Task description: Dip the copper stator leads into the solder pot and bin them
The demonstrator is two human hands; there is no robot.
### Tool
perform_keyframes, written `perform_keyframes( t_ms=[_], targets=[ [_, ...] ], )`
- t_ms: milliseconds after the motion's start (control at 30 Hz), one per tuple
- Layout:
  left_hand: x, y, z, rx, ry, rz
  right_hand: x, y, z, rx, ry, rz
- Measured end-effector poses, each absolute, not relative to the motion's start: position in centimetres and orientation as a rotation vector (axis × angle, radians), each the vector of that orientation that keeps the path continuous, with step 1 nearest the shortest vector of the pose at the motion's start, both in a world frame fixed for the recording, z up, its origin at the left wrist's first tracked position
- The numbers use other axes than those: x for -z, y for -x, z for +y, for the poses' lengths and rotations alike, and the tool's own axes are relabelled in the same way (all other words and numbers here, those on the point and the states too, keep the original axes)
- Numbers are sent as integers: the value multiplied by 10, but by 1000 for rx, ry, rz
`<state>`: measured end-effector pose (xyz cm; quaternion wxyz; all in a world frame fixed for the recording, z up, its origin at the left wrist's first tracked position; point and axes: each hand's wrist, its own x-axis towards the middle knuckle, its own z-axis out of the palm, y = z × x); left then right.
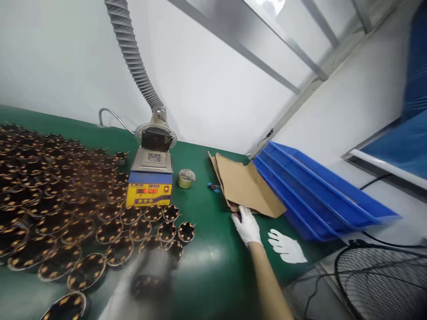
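Observation:
My left hand (122, 284), smeared by motion, is closed on a grey metal cylinder (152, 266) over the front of the bench. Its dark lower end resembles the round metal cans (87, 272) with rings of copper-coloured spots inside, crowded on the left. My right hand (247, 226), in a white glove, rests at the near edge of folded brown cardboard (245, 182). Its thumb and fingers close around something small and dark there, mostly hidden. A loose white glove (287, 246) lies flat just right of that hand.
A yellow and blue solder pot (149, 191) with a red display stands behind the cans, under an extraction hood (156, 135) on a grey hose. Nearby sit a round tin (186, 178) and a small dark-blue item (213, 187). Blue bins (320, 191) lean right, above a fan (383, 284).

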<state>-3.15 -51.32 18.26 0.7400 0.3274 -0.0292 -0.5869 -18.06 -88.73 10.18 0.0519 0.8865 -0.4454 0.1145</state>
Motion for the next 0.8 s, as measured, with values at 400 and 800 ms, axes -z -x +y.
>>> perform_keyframes(
  t_ms=[400, 800],
  targets=[
    [-170, 46, -545, 1361, -470, 137, -91, 170, -912, -342, -2488, -1489],
    [-170, 66, -553, 1550, -394, 201, -92, 186, -786, -338, -2561, -1193]
  ],
)
